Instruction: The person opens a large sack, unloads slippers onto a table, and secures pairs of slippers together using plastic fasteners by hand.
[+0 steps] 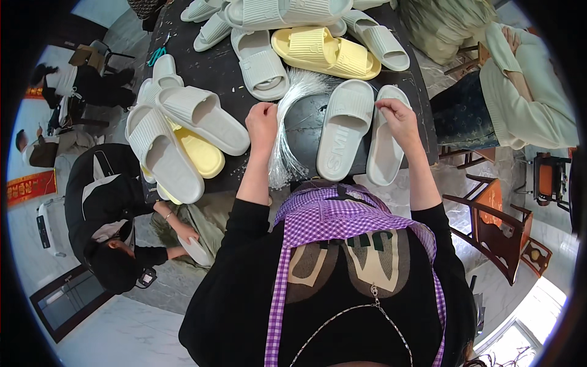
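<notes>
A pair of pale grey slide slippers lies in front of me at the table's near edge. The left slide (345, 131) rests sole down with its strap away from me. My right hand (400, 122) is closed at the strap of the other grey slide (385, 156), which sits slightly turned. Beside a bundle of clear plastic strands (282, 153), my left hand (262, 125) is closed in a pinch. Whatever is between its fingers is too small to make out. The strands curve round from behind the left slide toward the table's edge.
Grey slides (205, 116) are stacked over yellow ones (202, 153) at the left. More grey slides (263, 64) and a yellow slide (327, 54) lie at the back of the dark table (232, 82), with teal scissors (159, 52). Co-workers sit at left and right.
</notes>
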{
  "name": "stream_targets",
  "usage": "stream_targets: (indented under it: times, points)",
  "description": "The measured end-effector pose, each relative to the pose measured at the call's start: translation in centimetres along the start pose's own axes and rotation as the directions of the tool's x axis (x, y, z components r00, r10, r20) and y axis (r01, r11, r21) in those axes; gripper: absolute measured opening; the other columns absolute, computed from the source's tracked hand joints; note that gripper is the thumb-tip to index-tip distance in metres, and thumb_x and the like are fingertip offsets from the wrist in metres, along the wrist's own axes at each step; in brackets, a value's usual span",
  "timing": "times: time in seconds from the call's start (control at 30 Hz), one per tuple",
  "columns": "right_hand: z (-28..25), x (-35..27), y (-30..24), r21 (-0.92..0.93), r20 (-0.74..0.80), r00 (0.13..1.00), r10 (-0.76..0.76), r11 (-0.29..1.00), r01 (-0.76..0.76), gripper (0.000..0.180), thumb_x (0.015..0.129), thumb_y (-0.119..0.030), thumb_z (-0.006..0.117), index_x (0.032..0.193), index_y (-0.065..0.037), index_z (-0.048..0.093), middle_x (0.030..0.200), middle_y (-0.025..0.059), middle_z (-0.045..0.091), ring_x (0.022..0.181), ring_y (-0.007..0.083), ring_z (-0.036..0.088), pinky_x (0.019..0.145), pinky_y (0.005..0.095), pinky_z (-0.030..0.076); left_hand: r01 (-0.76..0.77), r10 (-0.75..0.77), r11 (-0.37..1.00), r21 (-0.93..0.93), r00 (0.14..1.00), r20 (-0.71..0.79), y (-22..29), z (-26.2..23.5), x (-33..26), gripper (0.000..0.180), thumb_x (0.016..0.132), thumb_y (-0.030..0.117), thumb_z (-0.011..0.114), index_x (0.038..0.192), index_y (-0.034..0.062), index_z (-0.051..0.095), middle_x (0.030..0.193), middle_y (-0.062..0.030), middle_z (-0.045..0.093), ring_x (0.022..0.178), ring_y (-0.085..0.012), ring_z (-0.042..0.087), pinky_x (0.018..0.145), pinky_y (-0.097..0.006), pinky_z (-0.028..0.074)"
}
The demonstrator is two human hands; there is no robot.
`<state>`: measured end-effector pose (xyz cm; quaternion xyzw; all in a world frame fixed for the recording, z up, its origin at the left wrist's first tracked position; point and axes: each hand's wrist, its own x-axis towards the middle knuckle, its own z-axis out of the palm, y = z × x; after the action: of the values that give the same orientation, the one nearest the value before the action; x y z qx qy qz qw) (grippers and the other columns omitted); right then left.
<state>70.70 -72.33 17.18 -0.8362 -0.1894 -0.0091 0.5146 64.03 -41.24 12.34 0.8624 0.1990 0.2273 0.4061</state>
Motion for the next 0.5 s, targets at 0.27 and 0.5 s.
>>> stream_targets:
  times: [0.27, 0.5]
  points:
    - [7.6, 0.7, -7.1, 0.287, 0.327, 0.931, 0.16, 0.922, -0.259, 0.021, 0.084, -0.013, 0.057, 0.099, 0.0, 0.063, 0.082, 0.0042, 0.063, 0.071, 0.009, 0.058, 0.064, 0.023, 0.048, -0.175, 0.188, 0.977, -0.124, 0.977, 0.099, 5.2, -1.2, -3.8, 0.01, 0.076, 0.01, 0.062, 0.08, 0.0012, 0.065, 0.075, -0.0138, 0.063, 0.07, -0.0279, 0.061, 0.066, -0.035, 0.047]
    - [9.7, 0.1, -6.7, 0.42, 0.453, 0.848, 0.274, 0.773, -0.474, 0.018, 0.087, -0.015, 0.053, 0.087, 0.001, 0.062, 0.068, 0.0029, 0.058, 0.058, 0.0096, 0.054, 0.056, 0.0234, 0.046, -0.267, 0.277, 0.961, -0.073, 0.933, 0.23, 5.1, -1.3, -5.8, 0.009, 0.076, 0.011, 0.062, 0.08, 0.0031, 0.064, 0.078, -0.0122, 0.062, 0.076, -0.0289, 0.058, 0.069, -0.037, 0.046]
